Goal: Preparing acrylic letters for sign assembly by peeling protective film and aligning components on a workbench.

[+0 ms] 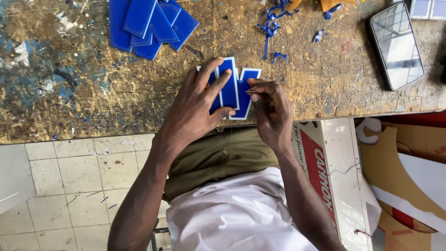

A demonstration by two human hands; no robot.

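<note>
Blue panels with white borders (241,88) lie side by side at the near edge of a worn, paint-splattered workbench (69,79). My left hand (200,104) rests on them, fingers spread over the leftmost panels, holding them down. My right hand (269,109) is just right of them, thumb and fingers pinched together at the edge of the rightmost panel; what they pinch is too small to make out.
A fan of plain blue panels (148,23) lies at the back of the bench. Blue scraps and strips (274,25) are scattered behind the hands. A dark phone (396,44) lies at the right. Cardboard pieces (404,172) and a box stand on the tiled floor.
</note>
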